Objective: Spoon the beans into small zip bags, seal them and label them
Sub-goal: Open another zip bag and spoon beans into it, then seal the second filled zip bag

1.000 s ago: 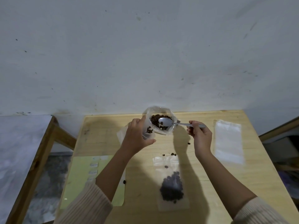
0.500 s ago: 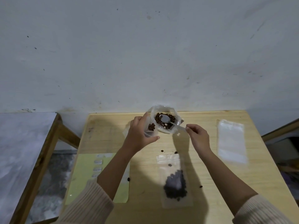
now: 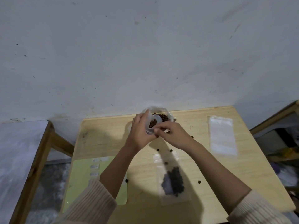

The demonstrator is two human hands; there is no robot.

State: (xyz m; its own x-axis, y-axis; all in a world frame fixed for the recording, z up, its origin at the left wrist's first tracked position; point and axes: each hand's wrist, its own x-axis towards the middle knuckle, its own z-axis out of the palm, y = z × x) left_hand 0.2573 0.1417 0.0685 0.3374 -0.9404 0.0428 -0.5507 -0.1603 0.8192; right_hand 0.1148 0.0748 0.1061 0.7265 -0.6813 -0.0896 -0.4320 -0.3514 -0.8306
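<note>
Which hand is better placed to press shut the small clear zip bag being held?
Right. The left hand already grips the small clear zip bag; the right hand's fingertips are at its mouth.

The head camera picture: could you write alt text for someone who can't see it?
Two bare hands, left hand and right hand, meet on a small clear zip bag of brown beans over a pale wooden table. Nearer lies a filled clear bag, with a yellow label sheet on the left.

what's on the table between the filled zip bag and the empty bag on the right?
Head view: bare wood apart from one stray bean between the filled bag and the empty bag.
</note>
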